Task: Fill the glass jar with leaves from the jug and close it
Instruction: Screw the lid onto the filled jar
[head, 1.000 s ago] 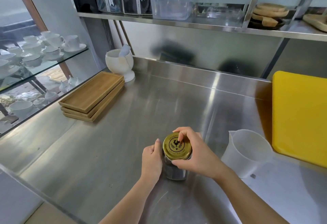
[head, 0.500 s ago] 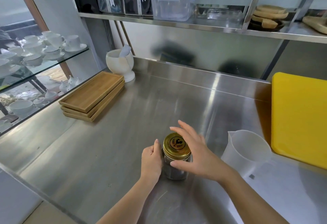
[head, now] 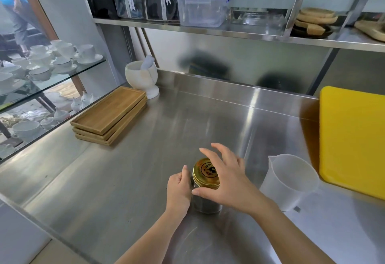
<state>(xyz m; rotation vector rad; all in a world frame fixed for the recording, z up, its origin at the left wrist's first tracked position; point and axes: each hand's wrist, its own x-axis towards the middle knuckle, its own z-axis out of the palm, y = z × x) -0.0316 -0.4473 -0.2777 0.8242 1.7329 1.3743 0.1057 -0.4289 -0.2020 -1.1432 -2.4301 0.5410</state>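
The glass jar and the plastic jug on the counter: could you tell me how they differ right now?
The glass jar is closed with a gold lid; the plastic jug stands open. The jar holds dark contents; the jug looks empty. The left hand grips the jar; the jug is untouched. The jug is visibly larger. Both stand upright on the steel counter.

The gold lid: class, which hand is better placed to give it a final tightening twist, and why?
Probably the right hand: it hovers open over the gold lid, thumb by the rim. The left hand is wrapped around the glass jar, steadying it.
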